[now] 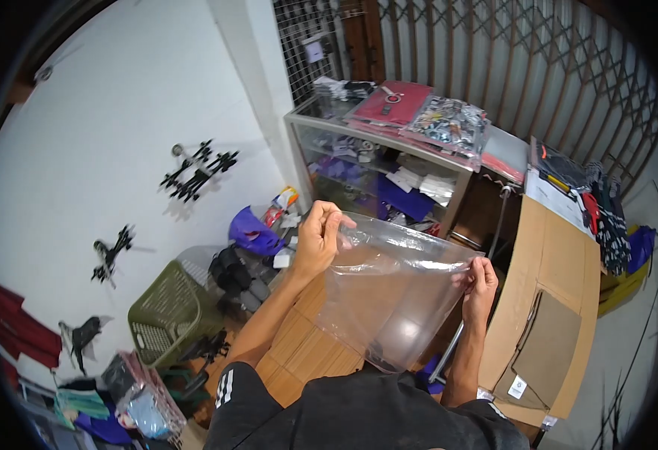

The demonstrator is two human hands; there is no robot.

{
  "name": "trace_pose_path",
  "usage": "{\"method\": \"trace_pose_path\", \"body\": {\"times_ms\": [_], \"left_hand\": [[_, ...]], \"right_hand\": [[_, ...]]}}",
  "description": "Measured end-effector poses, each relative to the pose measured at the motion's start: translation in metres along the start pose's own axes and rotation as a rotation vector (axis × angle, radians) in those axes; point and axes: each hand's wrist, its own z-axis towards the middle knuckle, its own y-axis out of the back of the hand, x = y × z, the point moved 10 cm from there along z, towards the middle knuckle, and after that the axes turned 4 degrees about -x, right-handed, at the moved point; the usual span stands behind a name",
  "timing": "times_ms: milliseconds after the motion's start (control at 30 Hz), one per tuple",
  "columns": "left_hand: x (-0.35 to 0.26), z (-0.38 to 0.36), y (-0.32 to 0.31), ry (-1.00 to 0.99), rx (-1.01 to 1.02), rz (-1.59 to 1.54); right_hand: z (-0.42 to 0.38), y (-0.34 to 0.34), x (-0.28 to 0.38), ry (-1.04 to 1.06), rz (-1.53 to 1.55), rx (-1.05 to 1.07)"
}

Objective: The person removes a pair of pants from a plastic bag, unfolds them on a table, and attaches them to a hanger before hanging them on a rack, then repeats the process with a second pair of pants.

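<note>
A clear plastic bag (396, 292) is stretched out in front of my chest, hanging over the wooden floor. My left hand (320, 238) pinches its upper left corner, thumb against curled fingers. At the upper right corner, my right hand (479, 283) grips the bag's edge between thumb and fingers. The bag looks flat, and the floor shows through it. To the right of my right hand lies a folded olive-brown garment (540, 352) with a white tag, resting on a cardboard sheet (561, 255).
Behind the bag stands a glass display case (377, 131) topped with packed garments (449, 124). A red-handled tool (590, 212) lies near the cardboard's far end. On the left are a green plastic basket (165, 311), a purple helmet-like item (255, 231) and wrapped clothes (145, 397). Black racks (194, 171) jut from the wall.
</note>
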Motion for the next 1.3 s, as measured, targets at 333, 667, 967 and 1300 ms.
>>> {"method": "trace_pose_path", "body": {"times_ms": [333,667,967,1300], "left_hand": [[0.06,0.111,-0.094,-0.029,0.081,-0.025],[0.091,0.204,-0.231,-0.174,0.27,-0.179],[0.103,0.331,-0.361,-0.397,0.511,-0.15],[0.175,0.441,-0.507,-0.123,0.732,-0.178]], "right_hand": [[0.094,0.034,0.033,0.186,-0.121,-0.209],[0.148,0.099,0.082,0.33,-0.195,-0.491],[0.234,0.136,0.132,0.541,-0.439,-0.697],[0.381,0.214,0.13,0.579,-0.565,-0.805]]}}
